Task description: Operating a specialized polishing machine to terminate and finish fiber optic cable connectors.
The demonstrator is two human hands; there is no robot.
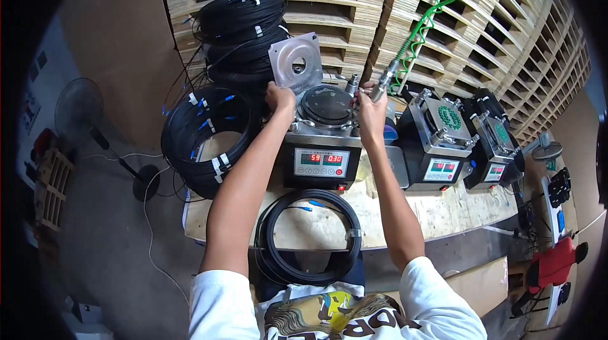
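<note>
My left hand [280, 97] is closed at the lower left corner of a square metal plate [296, 63] with a round hole; the plate stands tilted up behind a machine. My right hand [372, 112] grips a metal air gun [382, 84] fed by a green coiled hose [437, 7]. Between my hands is the machine's round dark pad [326, 105], bare on top, with small metal clamps around it. The machine [322, 166] has a black body and a lit red display. My fingers partly hide what they hold.
A coil of black cable [270, 238] with blue connectors lies at the table's front edge, against my body. More cable coils [244, 36] are stacked at the left. Two similar machines [437, 143] with green-dotted plates stand right. Wooden pallets [329, 7] rise behind; a fan [79, 109] stands left.
</note>
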